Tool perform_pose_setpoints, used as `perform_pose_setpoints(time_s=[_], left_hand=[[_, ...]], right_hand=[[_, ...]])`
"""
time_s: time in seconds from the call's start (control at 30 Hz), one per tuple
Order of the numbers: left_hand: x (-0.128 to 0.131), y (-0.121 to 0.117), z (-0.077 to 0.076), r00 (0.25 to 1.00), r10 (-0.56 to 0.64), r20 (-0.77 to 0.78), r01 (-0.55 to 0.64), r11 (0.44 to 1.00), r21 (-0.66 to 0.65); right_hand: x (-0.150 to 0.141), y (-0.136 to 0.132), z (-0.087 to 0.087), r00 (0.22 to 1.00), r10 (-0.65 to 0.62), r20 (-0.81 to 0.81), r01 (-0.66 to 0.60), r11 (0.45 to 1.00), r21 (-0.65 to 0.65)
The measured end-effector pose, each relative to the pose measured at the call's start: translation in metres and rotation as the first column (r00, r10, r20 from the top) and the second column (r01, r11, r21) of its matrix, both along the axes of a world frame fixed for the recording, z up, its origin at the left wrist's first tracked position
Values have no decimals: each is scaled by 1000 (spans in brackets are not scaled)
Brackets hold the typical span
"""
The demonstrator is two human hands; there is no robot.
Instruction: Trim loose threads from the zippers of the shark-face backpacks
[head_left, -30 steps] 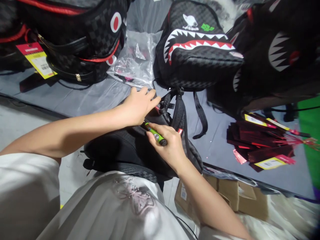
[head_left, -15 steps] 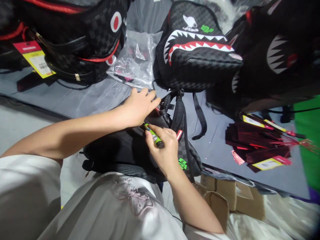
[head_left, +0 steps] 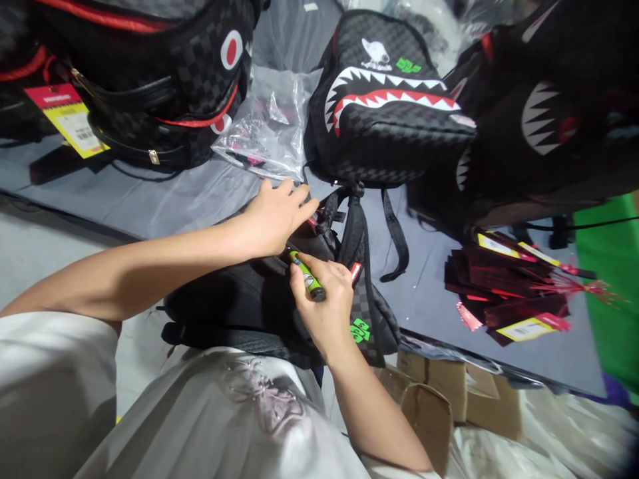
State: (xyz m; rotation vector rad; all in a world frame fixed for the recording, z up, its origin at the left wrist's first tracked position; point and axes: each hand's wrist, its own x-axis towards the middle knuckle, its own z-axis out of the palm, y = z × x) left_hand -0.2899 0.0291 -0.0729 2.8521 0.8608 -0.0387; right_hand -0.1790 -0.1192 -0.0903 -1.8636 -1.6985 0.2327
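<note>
A black backpack with checkered sides lies across the table's near edge against my body, its straps toward the far side. My left hand rests on its upper part with fingers spread, near a red-edged opening. Between the thumb and fingers of my right hand is a green marker with a black end. It slants toward the bag just below my left hand; its far tip is partly hidden there.
Behind stand a checkered backpack with shark teeth and a larger black bag with a yellow tag. A clear plastic bag lies between them. Dark tags are piled at right. Cardboard boxes sit below the table.
The view has shifted slightly, so things on the right appear a little further left. My hands keep nearly the same places, with the green marker still in my right hand.
</note>
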Motion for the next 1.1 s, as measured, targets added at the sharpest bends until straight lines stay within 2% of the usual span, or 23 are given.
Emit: perform_pose_setpoints(time_s=[0.4,0.8,1.1], left_hand=[[0,-1,3,999,4,-34,-4,1000,9],[0,-1,1,999,-5,-34,6,1000,18],[0,-1,1,1000,-8,-21,8,1000,-4]], right_hand=[[2,0,0,999,-2,-39,3,1000,16],[0,3,2,996,6,-93,-9,999,-30],[0,1,7,1000,-4,-5,4,999,-37]])
